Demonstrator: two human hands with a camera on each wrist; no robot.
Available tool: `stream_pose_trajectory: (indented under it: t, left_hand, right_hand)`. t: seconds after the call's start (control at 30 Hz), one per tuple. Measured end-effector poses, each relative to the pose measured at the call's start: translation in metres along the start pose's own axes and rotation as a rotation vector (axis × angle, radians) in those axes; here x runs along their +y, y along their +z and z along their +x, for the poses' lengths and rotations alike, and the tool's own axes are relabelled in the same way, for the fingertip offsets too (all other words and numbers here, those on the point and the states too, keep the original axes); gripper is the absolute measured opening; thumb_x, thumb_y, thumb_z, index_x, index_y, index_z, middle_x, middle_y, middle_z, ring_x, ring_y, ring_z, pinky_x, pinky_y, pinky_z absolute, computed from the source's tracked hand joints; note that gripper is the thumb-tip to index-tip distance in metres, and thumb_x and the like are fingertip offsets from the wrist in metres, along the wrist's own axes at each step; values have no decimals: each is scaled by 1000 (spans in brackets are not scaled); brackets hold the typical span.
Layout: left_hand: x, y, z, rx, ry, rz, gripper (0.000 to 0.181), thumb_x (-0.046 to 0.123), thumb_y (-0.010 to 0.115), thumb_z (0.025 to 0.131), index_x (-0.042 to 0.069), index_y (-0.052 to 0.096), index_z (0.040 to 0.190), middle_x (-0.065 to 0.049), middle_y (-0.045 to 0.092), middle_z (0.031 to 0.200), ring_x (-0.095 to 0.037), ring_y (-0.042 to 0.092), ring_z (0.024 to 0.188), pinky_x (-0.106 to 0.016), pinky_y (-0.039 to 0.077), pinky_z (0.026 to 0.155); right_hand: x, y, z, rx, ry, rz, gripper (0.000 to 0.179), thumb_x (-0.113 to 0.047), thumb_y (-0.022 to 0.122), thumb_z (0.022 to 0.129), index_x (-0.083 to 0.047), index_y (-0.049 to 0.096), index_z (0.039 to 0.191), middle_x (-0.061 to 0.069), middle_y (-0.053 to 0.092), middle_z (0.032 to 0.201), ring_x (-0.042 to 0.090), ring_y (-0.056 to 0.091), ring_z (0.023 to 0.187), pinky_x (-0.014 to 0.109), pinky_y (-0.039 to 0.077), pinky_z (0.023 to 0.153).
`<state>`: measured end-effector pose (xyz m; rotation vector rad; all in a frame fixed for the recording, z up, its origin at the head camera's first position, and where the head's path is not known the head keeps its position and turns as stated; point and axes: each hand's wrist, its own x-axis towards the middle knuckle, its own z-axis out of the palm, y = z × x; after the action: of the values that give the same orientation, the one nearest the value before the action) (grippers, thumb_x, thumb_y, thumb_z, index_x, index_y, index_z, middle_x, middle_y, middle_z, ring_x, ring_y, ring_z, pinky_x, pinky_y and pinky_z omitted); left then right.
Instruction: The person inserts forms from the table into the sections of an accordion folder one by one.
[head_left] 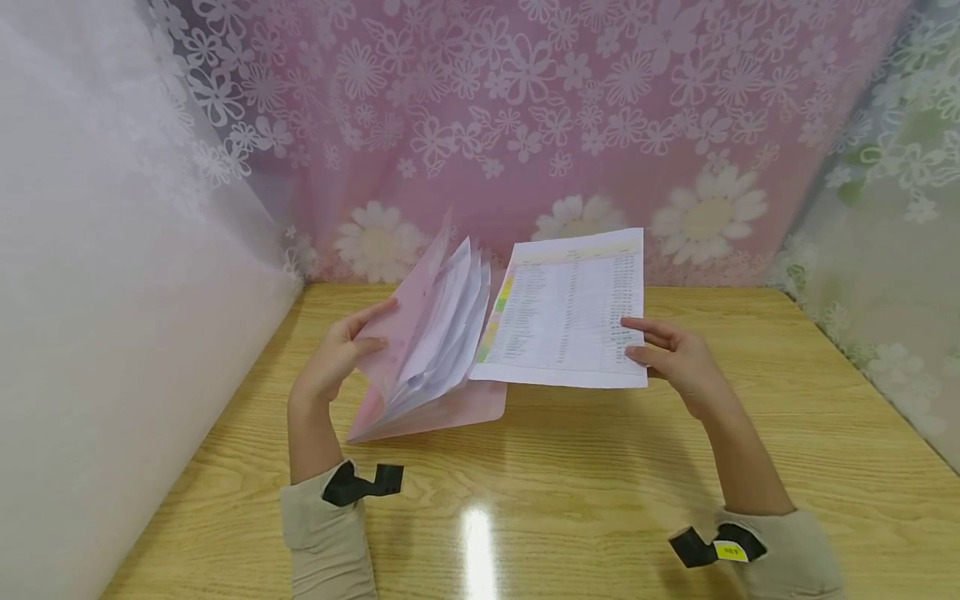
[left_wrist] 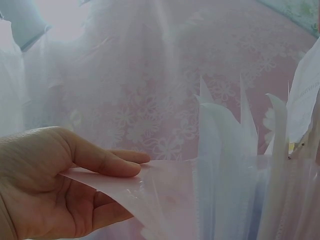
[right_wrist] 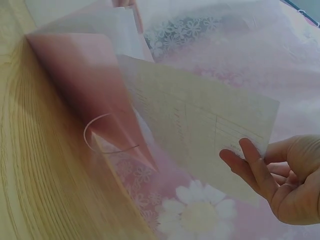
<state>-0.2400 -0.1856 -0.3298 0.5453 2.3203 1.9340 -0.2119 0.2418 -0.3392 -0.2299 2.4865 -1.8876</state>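
Note:
A pink folder [head_left: 457,408] with clear sleeves stands partly opened on the table, several papers [head_left: 450,308] fanned inside. My left hand [head_left: 333,358] pinches its front cover [left_wrist: 165,185] between thumb and fingers, as the left wrist view also shows. Off to the right, my right hand [head_left: 682,362] pinches the right edge of a printed sheet [head_left: 573,317]. The sheet carries a table of text and a coloured strip down its left side. Its left edge is close beside the folder; whether they touch I cannot tell. In the right wrist view the back of the sheet [right_wrist: 200,120] shows.
Beneath everything is a wood-grain table [head_left: 570,492]. A pink floral curtain [head_left: 487,142] hangs behind it, a whitish sheet [head_left: 135,250] at the left and a pale floral one [head_left: 885,275] at the right. Each sleeved wrist wears a black camera mount [head_left: 363,483].

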Motion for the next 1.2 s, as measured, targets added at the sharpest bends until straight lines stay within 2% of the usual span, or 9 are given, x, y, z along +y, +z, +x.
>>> stream_pose_trajectory:
  t: [0.27,0.47,0.87,1.03,1.2]
  left_hand:
    - [0,0,-1,4,6,-2,52,-5,46,90,4,39,140,-7,33,144,-21,30,124,-26,35,86]
    - [1,0,-2,4,1,4,52,-5,46,90,5,39,140,-6,34,143,-21,30,124,-27,34,86]
    - [3,2,-2,4,1,-10,52,-5,46,89,6,39,140,-5,34,143,-21,31,123,-27,36,85]
    - [3,1,-2,4,3,-2,52,-6,46,89,6,40,140,-4,35,143,-19,32,121,-26,36,83]
    - [2,1,0,-7,25,1,52,-7,45,88,3,39,139,-7,35,143,-20,31,120,-24,36,81]
  right_hand:
    - [-6,2,-4,-4,31,-24,57,-19,61,90,0,39,138,24,41,134,8,60,88,26,49,71]
    - [-7,4,-5,16,29,-9,54,-13,60,89,3,39,137,26,43,131,8,60,86,25,49,69]
    - [-6,17,-6,-58,29,-7,54,-13,61,89,2,41,136,24,44,131,14,61,87,28,49,72]
    - [-3,19,1,-97,57,-22,54,-15,61,89,-1,42,137,23,45,131,16,61,89,29,49,72]
    - [-3,20,13,-126,79,-46,52,-14,61,89,-2,43,137,21,47,130,19,60,90,32,48,71]
